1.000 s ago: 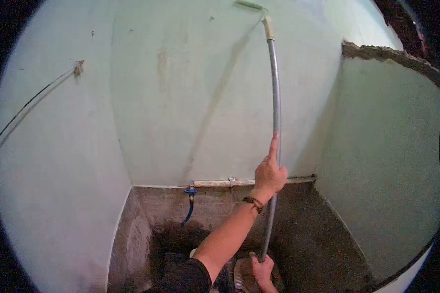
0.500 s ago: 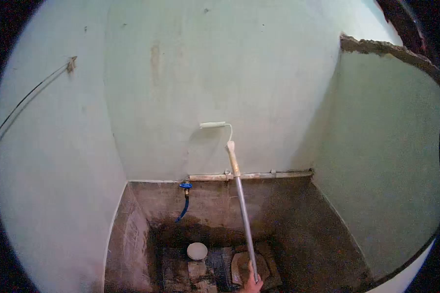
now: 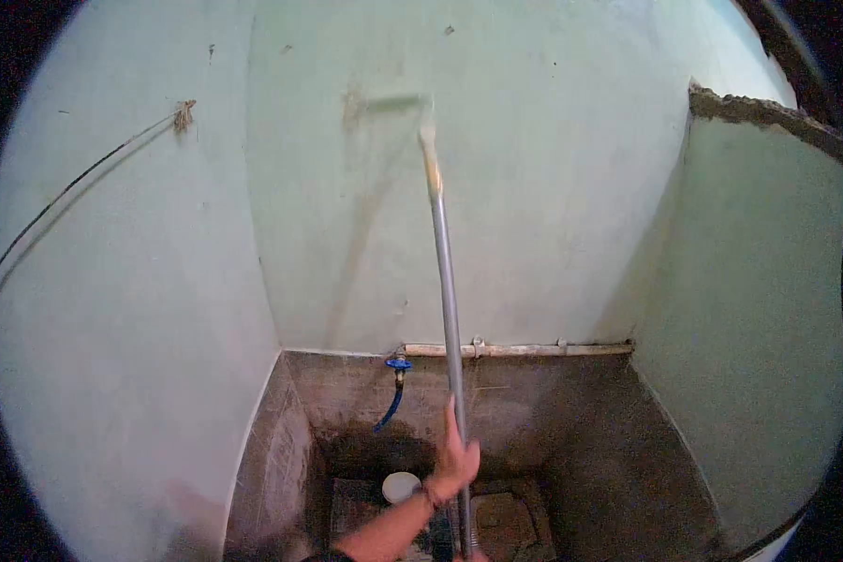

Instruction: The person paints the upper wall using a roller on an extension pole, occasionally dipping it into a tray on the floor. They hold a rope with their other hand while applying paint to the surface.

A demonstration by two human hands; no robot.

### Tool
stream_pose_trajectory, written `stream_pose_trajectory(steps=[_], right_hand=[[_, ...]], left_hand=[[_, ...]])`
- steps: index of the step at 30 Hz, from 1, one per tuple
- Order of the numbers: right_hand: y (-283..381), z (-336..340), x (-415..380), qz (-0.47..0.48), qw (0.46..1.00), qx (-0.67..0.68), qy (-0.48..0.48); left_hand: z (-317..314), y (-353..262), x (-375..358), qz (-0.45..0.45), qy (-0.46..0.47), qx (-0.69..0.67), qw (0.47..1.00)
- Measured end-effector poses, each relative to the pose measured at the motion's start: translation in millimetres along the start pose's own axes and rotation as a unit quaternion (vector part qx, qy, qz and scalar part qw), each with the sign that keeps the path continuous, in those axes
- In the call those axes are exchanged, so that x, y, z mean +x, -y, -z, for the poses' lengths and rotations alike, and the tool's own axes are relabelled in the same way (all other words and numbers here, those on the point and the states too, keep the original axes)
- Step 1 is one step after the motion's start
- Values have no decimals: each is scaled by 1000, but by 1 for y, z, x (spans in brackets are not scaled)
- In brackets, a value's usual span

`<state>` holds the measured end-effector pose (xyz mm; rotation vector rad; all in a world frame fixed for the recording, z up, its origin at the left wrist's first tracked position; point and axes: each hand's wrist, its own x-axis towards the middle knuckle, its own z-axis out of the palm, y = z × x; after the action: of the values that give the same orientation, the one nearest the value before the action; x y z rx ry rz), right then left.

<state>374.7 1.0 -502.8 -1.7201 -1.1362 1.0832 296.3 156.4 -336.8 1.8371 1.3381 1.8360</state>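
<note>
A paint roller (image 3: 393, 102) on a long silver pole (image 3: 447, 281) is up at the back wall (image 3: 534, 215); its cover is blurred by motion. The roller's pale handle (image 3: 432, 173) is fixed to the pole's upper end. My left hand (image 3: 455, 461) is closed around the lower part of the pole, its arm coming in from the lower left. Just a sliver of my right hand (image 3: 474, 556) shows at the bottom edge, against the pole's low end; its fingers are mostly out of view.
A blue-handled tap (image 3: 398, 364) with a short blue hose juts from the wall beside a pale horizontal pipe (image 3: 525, 350). On the dark floor are a white bucket (image 3: 401, 486) and a squat toilet (image 3: 504, 525). A black cable (image 3: 84, 173) leaves the left wall. The right partition (image 3: 768, 234) has a broken top edge.
The roller has moved up the wall, from just above the pipe to much higher. My left hand and forearm have risen into view with the pole. The view has shifted slightly left.
</note>
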Motion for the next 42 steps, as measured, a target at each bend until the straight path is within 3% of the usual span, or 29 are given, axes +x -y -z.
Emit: stream_pose_trajectory(steps=[2, 4, 6, 7, 8, 9, 11, 13, 16, 19, 22, 23, 25, 27, 28, 29, 30, 31, 32, 34, 35, 36, 37, 38, 39, 40, 42], right_hand=[[36, -9, 18, 3, 1000, 4, -18], [55, -24, 36, 35, 999, -4, -40], [46, -41, 55, 114, 990, -40, -73], [15, -48, 61, 183, 976, -77, -94], [-8, -51, 57, 163, 981, -86, -64], [-30, -55, 47, 110, 988, -103, -28], [-71, -57, 22, 17, 991, -129, 24], [-85, -58, 13, -16, 989, -139, 42], [-92, -56, 18, -24, 986, -159, 49], [-87, -53, 63, 11, 985, -171, -2], [31, -28, 38, 79, 994, 16, -74], [15, -29, 40, 62, 994, 20, -83], [-37, -19, 44, 223, 959, -34, -175], [-52, 18, 7, 173, 969, -91, -153], [-53, 33, -13, 177, 971, -21, -161], [-92, 52, -31, 85, 978, -129, -140], [-122, 72, -55, 52, 957, -239, -158], [-203, 82, -80, -68, 971, -159, -165], [-287, 97, -114, -72, 946, -246, -200], [-236, 125, -189, -248, 897, -330, -155], [-274, 128, -229, -222, 909, -301, -184], [-277, 130, -263, -265, 908, -268, -184], [-280, 131, -297, -307, 903, -236, -184], [-243, 134, -322, -415, 876, -196, -150], [-290, 127, -372, -402, 844, -321, -152], [-281, 116, -400, -427, 836, -311, -147], [-251, 103, -444, -409, 831, -321, -196]], left_hand=[[14, -15, 71, -15, -9, 0, 1000], [36, -35, 116, 33, 23, -28, 999], [56, -52, 135, 135, 138, -20, 981], [49, -35, 121, 55, 82, -14, 995], [40, -12, 96, -27, 24, -6, 999], [37, 0, 66, -51, 16, 21, 998], [26, 42, -13, -42, 40, 33, 998], [40, 27, -67, 148, 134, -48, 979], [39, 26, -41, 68, 117, 10, 991], [36, 16, 35, 54, 109, -51, 991], [45, -14, 83, 63, 144, -148, 976], [45, -27, 81, 70, 162, -151, 973], [41, -46, 62, 100, 147, -350, 920], [21, -47, 13, 152, 203, -398, 882], [11, -49, -17, 190, 235, -438, 847], [-5, -42, -49, 208, 326, -424, 819], [-14, -54, -83, 224, 347, -449, 793], [-21, -56, -119, 218, 417, -404, 785], [-31, -53, -155, 202, 484, -362, 770], [-46, -48, -228, 185, 652, -238, 696], [-41, -67, -229, 162, 719, -177, 652], [-45, -71, -238, 117, 785, -173, 583], [-53, -72, -251, 65, 812, -205, 543], [-55, -72, -259, 15, 831, -239, 502], [-63, -61, -276, -11, 844, -232, 483], [-70, -43, -297, -40, 856, -224, 465], [-76, -14, -310, 39, 890, -170, 422]])
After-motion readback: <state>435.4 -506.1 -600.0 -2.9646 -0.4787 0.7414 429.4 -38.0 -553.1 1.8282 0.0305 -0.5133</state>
